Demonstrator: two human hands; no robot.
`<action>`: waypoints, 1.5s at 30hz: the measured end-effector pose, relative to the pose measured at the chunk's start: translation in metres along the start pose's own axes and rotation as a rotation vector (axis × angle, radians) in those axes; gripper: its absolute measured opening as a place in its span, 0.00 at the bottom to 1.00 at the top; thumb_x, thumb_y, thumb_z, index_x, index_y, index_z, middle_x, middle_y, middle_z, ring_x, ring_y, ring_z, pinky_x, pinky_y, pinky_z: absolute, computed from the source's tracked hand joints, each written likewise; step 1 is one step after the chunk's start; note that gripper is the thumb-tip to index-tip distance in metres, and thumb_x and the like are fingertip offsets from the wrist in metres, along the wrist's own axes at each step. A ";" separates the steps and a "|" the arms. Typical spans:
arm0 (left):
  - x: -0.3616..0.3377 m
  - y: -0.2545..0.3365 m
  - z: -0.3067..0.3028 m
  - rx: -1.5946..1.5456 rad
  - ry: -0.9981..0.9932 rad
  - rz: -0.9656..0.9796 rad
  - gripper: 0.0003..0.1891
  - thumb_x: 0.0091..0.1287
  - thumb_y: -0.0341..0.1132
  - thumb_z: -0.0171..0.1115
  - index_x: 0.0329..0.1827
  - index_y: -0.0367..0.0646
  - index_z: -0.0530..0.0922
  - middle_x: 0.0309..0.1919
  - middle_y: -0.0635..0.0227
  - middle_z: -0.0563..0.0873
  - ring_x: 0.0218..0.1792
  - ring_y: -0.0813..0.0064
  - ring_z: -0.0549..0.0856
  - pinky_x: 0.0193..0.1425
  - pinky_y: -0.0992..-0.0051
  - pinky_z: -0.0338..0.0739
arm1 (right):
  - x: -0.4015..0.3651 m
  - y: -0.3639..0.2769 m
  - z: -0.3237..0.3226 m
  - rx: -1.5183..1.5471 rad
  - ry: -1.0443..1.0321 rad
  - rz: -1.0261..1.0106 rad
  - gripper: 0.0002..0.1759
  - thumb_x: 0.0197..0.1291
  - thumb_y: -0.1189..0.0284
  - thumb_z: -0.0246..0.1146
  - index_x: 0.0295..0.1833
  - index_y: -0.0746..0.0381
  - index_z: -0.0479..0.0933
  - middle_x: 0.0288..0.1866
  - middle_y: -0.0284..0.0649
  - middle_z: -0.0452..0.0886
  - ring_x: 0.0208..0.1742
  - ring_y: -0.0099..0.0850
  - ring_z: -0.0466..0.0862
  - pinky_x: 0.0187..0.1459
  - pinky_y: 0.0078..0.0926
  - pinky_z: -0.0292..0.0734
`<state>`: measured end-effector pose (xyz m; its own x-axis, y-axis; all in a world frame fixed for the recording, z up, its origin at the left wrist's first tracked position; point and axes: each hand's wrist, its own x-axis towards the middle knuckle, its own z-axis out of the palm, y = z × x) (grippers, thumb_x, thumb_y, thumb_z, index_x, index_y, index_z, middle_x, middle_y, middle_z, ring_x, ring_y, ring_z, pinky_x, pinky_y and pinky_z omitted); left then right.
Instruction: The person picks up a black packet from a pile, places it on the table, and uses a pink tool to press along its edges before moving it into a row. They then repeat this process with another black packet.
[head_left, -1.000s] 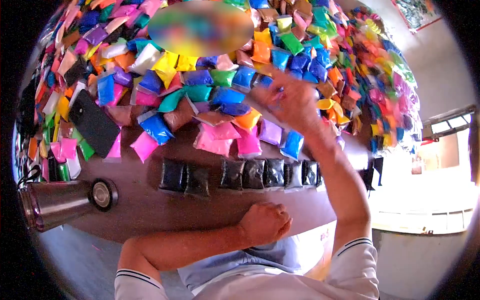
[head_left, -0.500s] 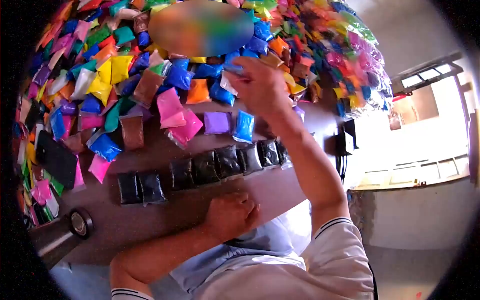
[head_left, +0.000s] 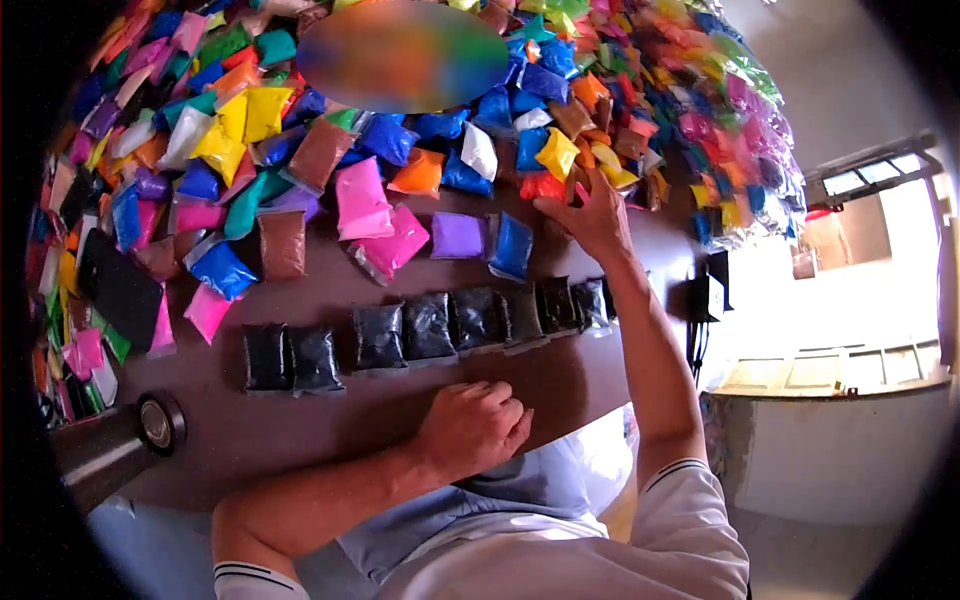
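Note:
My left hand (head_left: 475, 430) rests on the brown table near its front edge, fingers curled in, below the row of black packets (head_left: 428, 327); whatever it may hold is hidden. Over at the right, my right hand (head_left: 592, 215) reaches to the pile's front edge with thumb and fingers apart. It is beside a red packet (head_left: 542, 186) and below a yellow packet (head_left: 557, 154). A blue packet (head_left: 511, 246) and a purple packet (head_left: 458, 236) lie left of that hand. Two more black packets (head_left: 266, 358) lie at the left of the row.
Colourful packets (head_left: 240, 115) are heaped across the back of the table (head_left: 215, 430). A black flat object (head_left: 120, 300) leans at the left, above a dark cylinder with a round end (head_left: 158, 422). Clear-wrapped packets (head_left: 750, 120) are piled at the back right.
My right hand has moved right and down from the pile's middle, and its fingers have spread. Packets beneath its earlier place now show. The whole view has shifted slightly.

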<state>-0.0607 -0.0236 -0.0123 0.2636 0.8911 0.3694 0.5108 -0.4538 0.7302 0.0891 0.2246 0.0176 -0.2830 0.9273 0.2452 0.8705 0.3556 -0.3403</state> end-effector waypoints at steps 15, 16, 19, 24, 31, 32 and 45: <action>-0.005 -0.004 0.003 -0.002 -0.013 0.022 0.10 0.59 0.38 0.57 0.24 0.42 0.78 0.26 0.62 0.81 0.29 0.63 0.83 0.33 0.64 0.78 | 0.007 -0.138 -0.026 -0.106 -0.061 -0.212 0.41 0.44 0.48 0.71 0.61 0.57 0.71 0.31 0.45 0.81 0.33 0.39 0.82 0.34 0.35 0.74; -0.007 -0.005 0.005 0.018 -0.002 -0.001 0.10 0.59 0.38 0.57 0.24 0.42 0.78 0.26 0.62 0.81 0.29 0.63 0.83 0.33 0.64 0.78 | -0.007 -0.140 -0.027 -0.140 -0.168 -0.229 0.41 0.44 0.47 0.71 0.61 0.57 0.71 0.34 0.46 0.82 0.36 0.41 0.83 0.37 0.37 0.76; -0.009 -0.008 0.007 -0.072 -0.097 0.025 0.08 0.53 0.35 0.58 0.27 0.39 0.79 0.30 0.57 0.82 0.34 0.60 0.83 0.37 0.60 0.78 | -0.034 -0.129 -0.005 -0.162 -0.190 -0.364 0.44 0.41 0.43 0.70 0.60 0.60 0.71 0.49 0.52 0.77 0.49 0.48 0.79 0.48 0.43 0.75; -0.006 -0.004 -0.006 -0.077 -0.144 0.000 0.08 0.51 0.35 0.60 0.23 0.39 0.79 0.25 0.57 0.82 0.31 0.59 0.84 0.33 0.60 0.78 | -0.037 -0.131 0.024 -0.124 -0.120 -0.421 0.39 0.38 0.50 0.74 0.56 0.59 0.75 0.49 0.48 0.74 0.49 0.47 0.78 0.47 0.43 0.75; -0.004 -0.001 0.003 -0.023 -0.111 -0.045 0.07 0.51 0.35 0.60 0.22 0.41 0.79 0.25 0.60 0.81 0.30 0.62 0.83 0.32 0.62 0.78 | 0.017 -0.123 0.056 0.006 0.052 -0.606 0.29 0.37 0.59 0.76 0.46 0.61 0.78 0.44 0.44 0.77 0.41 0.41 0.81 0.40 0.36 0.79; -0.005 -0.001 0.000 -0.040 -0.119 -0.029 0.07 0.51 0.35 0.60 0.22 0.42 0.79 0.26 0.61 0.81 0.31 0.63 0.83 0.32 0.62 0.78 | 0.029 -0.124 0.060 0.053 0.066 -0.600 0.28 0.37 0.60 0.76 0.46 0.61 0.78 0.41 0.44 0.79 0.41 0.40 0.81 0.41 0.34 0.79; -0.006 0.000 0.006 0.007 -0.056 -0.012 0.08 0.50 0.35 0.59 0.21 0.41 0.80 0.25 0.59 0.81 0.28 0.63 0.83 0.33 0.62 0.77 | -0.035 -0.305 0.045 0.264 -0.106 -1.059 0.18 0.46 0.68 0.71 0.44 0.57 0.78 0.46 0.43 0.79 0.38 0.40 0.81 0.37 0.35 0.79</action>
<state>-0.0572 -0.0287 -0.0183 0.3028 0.8949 0.3278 0.5200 -0.4434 0.7301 -0.1842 0.0887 0.0716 -0.8807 0.1382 0.4531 0.0562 0.9802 -0.1896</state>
